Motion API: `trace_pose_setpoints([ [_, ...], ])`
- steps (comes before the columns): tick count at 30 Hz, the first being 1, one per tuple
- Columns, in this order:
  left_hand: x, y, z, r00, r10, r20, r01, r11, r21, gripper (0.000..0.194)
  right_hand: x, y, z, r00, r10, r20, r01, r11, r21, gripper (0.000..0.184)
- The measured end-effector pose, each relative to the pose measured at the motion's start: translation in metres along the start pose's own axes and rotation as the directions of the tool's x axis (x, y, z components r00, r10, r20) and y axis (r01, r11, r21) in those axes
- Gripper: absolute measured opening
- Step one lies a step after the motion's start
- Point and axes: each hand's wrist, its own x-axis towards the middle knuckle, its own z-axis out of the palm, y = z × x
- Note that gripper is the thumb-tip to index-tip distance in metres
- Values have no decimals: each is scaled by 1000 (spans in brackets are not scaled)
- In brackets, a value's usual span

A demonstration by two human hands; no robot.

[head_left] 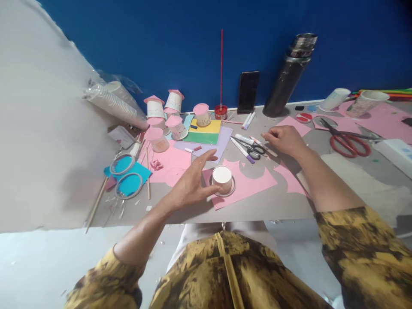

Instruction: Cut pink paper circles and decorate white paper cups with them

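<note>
An upturned white paper cup (222, 178) stands on a pink paper sheet (254, 182) near the table's front edge. My left hand (193, 180) lies just left of the cup, fingers spread and open, fingertips close to it. My right hand (283, 139) rests further back, knuckles curled, fingertips touching a pen (264, 146) beside small black-handled scissors (254, 150) and several markers (242, 148). Whether it grips the pen is unclear.
Several pink-topped cup houses (167, 109), a stack of cups (112, 103), tape rings (124, 165) on blue paper, coloured card (206, 131), a phone (248, 91), a steel flask (289, 75), red scissors (349, 141) and more cups (334, 98) lie around. A blue wall stands behind.
</note>
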Motion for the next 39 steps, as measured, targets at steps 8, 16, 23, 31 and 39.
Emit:
trace_pose_setpoints([
  [8, -4, 5, -41, 940, 20, -340, -7, 999, 40, 81, 1, 3, 1, 1000, -2, 27, 2, 1000, 2, 44],
  [16, -34, -81, -163, 590, -178, -787, 502, 845, 186, 68, -1, 5, 6, 999, 16, 49, -17, 1000, 24, 41],
  [23, -23, -145, -182, 603, -373, -705, 663, 726, 183, 67, 0, 4, 5, 995, 63, 80, -65, 998, 19, 44],
  [31, -36, -83, -119, 632, -116, -766, 499, 818, 287, 34, 0, 4, 4, 999, 16, 46, -17, 1000, 18, 42],
  [39, -46, 17, 37, 988, 87, -127, -48, 958, 284, 49, 1, 3, 1, 1000, 4, 13, -4, 1000, 7, 39],
])
